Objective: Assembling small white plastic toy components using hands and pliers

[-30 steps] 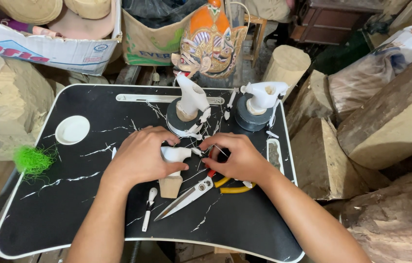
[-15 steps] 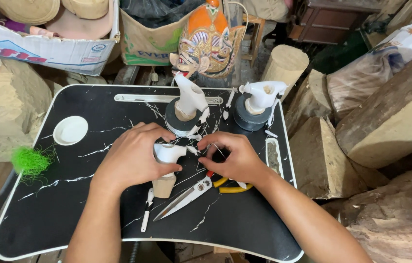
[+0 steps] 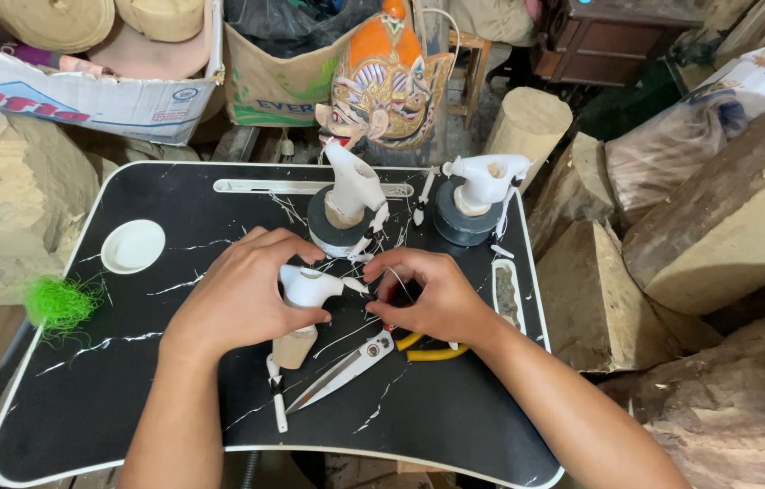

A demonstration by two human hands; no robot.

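Head view: we hold the small white figure up in our left hand, off the black surface now. Our right hand pinches a thin wire by its tip, ready for fine work.

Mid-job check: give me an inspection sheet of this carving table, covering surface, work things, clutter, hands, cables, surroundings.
Surface: black lap table with white marbling and white rim, level.
Job's things: small white carved figure on a wooden stub, upright, in the left hand's fingers; fine white strands run from its tip toward the right hand.
Clutter: scissors and a thin white tool below the hands; two white figures on grey bases at the back; white round dish; green fibre tuft at the left edge.
Hands: left hand closed on the figure; right hand pinching at the strands.
Cables: nothing seen.
Surroundings: painted mask, wood blocks, cardboard box.
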